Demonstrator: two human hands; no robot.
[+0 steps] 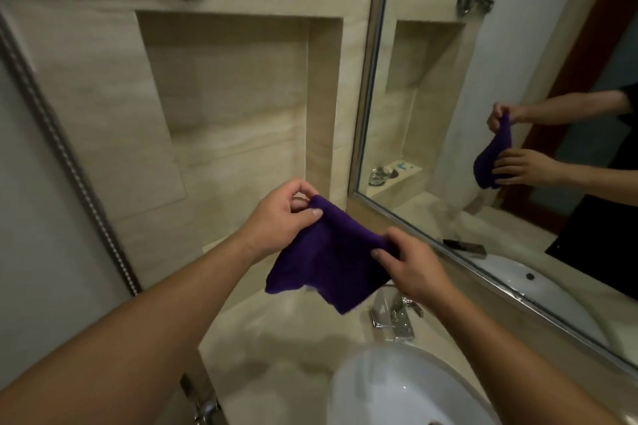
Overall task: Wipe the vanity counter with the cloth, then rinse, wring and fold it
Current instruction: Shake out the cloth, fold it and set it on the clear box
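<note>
A purple cloth (326,259) hangs in the air above the beige stone vanity counter (269,331). My left hand (279,214) pinches its upper left corner between thumb and fingers. My right hand (411,266) grips its upper right edge, so the top edge is stretched between both hands while the lower part droops freely. The white sink basin (397,386) lies below and to the right, partly covered by my right forearm.
A chrome faucet (393,314) stands on the counter behind the sink, below the cloth. A framed mirror (500,97) fills the right wall and reflects my hands and cloth. A tiled wall niche (234,86) is straight ahead. A chrome-edged glass panel (62,155) borders the left.
</note>
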